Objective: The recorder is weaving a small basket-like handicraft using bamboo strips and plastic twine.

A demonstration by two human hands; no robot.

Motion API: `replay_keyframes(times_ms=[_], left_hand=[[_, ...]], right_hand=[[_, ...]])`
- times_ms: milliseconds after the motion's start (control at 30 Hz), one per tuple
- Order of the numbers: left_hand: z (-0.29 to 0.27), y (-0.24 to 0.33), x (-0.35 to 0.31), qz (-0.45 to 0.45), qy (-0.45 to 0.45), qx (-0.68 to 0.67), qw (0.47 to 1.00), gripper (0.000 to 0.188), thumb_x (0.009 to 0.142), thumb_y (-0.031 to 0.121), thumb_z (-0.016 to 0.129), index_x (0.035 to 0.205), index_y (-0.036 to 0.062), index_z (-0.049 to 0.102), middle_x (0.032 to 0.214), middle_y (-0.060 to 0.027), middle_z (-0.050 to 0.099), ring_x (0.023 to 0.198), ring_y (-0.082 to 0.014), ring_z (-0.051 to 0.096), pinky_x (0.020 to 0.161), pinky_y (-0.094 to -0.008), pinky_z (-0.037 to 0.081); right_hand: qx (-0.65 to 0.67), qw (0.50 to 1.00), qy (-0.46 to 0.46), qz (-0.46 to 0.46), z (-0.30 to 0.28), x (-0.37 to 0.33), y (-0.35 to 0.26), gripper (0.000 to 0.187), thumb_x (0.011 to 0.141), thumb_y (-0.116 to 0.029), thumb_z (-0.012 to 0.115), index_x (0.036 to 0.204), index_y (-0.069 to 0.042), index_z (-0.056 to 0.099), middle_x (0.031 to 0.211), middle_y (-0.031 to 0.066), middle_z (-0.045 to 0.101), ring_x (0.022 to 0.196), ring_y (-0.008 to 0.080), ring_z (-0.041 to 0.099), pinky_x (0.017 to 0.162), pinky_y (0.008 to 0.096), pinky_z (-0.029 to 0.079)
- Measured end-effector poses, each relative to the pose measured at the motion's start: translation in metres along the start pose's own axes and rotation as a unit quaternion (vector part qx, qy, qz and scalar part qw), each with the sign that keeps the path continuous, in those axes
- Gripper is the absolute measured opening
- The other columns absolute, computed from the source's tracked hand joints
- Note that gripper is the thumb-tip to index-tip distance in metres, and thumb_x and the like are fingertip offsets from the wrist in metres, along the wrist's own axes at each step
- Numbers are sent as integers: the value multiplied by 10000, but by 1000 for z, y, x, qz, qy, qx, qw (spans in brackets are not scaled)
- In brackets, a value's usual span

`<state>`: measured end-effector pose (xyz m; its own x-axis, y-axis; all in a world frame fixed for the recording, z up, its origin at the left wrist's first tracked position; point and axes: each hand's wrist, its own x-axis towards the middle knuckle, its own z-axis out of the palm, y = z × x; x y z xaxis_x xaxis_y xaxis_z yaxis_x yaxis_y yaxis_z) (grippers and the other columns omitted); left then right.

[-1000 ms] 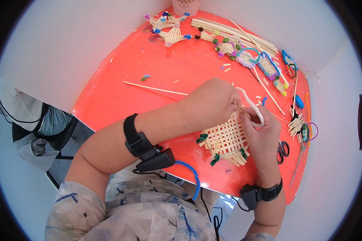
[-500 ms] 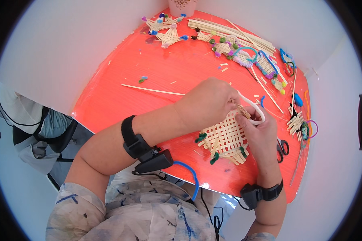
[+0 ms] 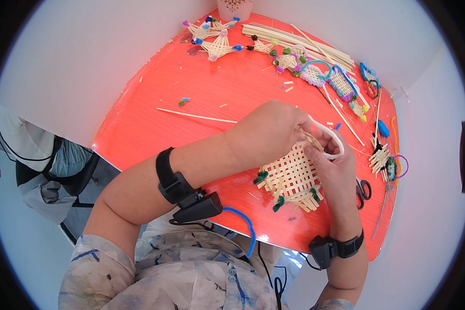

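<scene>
A woven mat of pale bamboo strips (image 3: 295,171) hangs tilted over the red tabletop, with loose strip ends along its lower edge. Tufts of dark green pipe cleaner (image 3: 279,203) are fixed at its corners. My left hand (image 3: 287,123) is closed on the mat's upper edge, its fingertips partly hidden. On the upper right side, my right hand (image 3: 337,168) grips the mat with the thumb in front and the fingers curled behind. A white pipe cleaner (image 3: 331,135) arcs between both hands; where its ends sit is hidden by the fingers.
Black-handled scissors (image 3: 364,191) lie right of my right hand. Woven stars (image 3: 218,46) and decorated woven pieces (image 3: 342,83) line the far side beside a stack of bamboo strips (image 3: 294,41). A single strip (image 3: 196,114) lies left of my hands. Walls border the table.
The mat and the arc of the white pipe cleaner have shifted slightly to the right. Both hands keep their grip, nearly in the same place.
</scene>
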<state>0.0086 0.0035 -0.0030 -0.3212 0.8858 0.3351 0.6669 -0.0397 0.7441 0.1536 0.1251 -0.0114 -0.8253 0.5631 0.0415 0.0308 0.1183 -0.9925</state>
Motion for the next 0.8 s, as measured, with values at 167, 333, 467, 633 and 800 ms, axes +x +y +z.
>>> replay_keyframes(times_ms=[167, 333, 467, 633, 800], left_hand=[[-2, 3, 1, -57, 4, -22, 998, 225, 855, 66, 675, 1050, -31, 618, 773, -154, 662, 759, -263, 686, 683, -348, 527], [-1, 0, 0, -51, 0, -37, 998, 172, 848, 74, 686, 980, -27, 640, 805, -150, 680, 748, -261, 687, 676, -352, 530], [0, 1, -1, -27, 2, -19, 999, 123, 842, 85, 687, 916, -12, 678, 814, -158, 689, 723, -267, 682, 666, -352, 528], [2, 3, -1, -6, -5, 29, 1000, 126, 830, 93, 682, 925, 12, 702, 786, -164, 678, 699, -276, 670, 643, -348, 517], [-1, 1, 0, -18, -6, 11, 1000, 139, 824, 88, 683, 938, 13, 706, 775, -169, 677, 686, -281, 664, 638, -351, 509]], right_hand=[[7, 999, -22, 31, -2, 0, -2, 239, 857, 24, 668, 1088, 32, 609, 929, 58, 661, 823, 102, 638, 722, 239, 527], [24, 998, -35, 36, -3, 1, -4, 248, 846, 29, 672, 1088, 38, 616, 927, 55, 663, 816, 98, 635, 725, 238, 528], [12, 999, -38, 30, -3, 1, -5, 215, 840, 23, 674, 1048, 31, 620, 892, 47, 662, 779, 88, 626, 695, 232, 515], [-12, 999, -39, 34, -7, 0, -1, 156, 849, 9, 673, 995, 11, 617, 829, 31, 648, 732, 78, 612, 650, 222, 487], [7, 999, -38, 34, -4, 1, -1, 158, 858, -11, 679, 1000, -1, 609, 812, 27, 639, 721, 72, 605, 643, 226, 487]])
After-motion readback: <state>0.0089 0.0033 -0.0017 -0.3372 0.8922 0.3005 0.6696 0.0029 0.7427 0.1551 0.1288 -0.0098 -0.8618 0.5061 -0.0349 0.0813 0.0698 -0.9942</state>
